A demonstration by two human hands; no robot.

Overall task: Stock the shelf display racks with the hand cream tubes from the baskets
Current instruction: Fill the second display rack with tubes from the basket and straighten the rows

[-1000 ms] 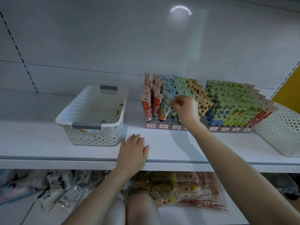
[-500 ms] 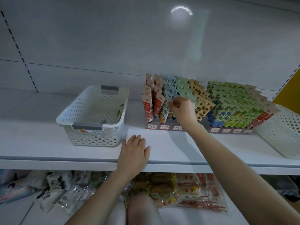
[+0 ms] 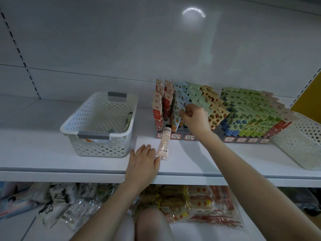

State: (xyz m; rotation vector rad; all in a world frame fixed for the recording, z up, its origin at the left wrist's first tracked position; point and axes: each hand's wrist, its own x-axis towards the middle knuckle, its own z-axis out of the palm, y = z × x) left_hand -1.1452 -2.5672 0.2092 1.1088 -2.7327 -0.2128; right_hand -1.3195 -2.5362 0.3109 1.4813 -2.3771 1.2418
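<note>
Head view: your right hand [image 3: 194, 119] pinches the top edge of a blue flowered tube [image 3: 176, 117] standing in the left rack [image 3: 173, 136]. Your left hand [image 3: 142, 162] lies flat, palm down, on the shelf [image 3: 52, 153] (holding nothing), just beside a pink tube [image 3: 164, 143] lying loose. White basket [image 3: 99, 150] stands left of the rack, few tubes [image 3: 128, 119] inside.

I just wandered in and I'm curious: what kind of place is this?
Most likely a shop aisle: neat rows of hand cream tubes with small red-edged labels in front, standing on a white shelf, and wrapped packaged goods on the level below.
</note>
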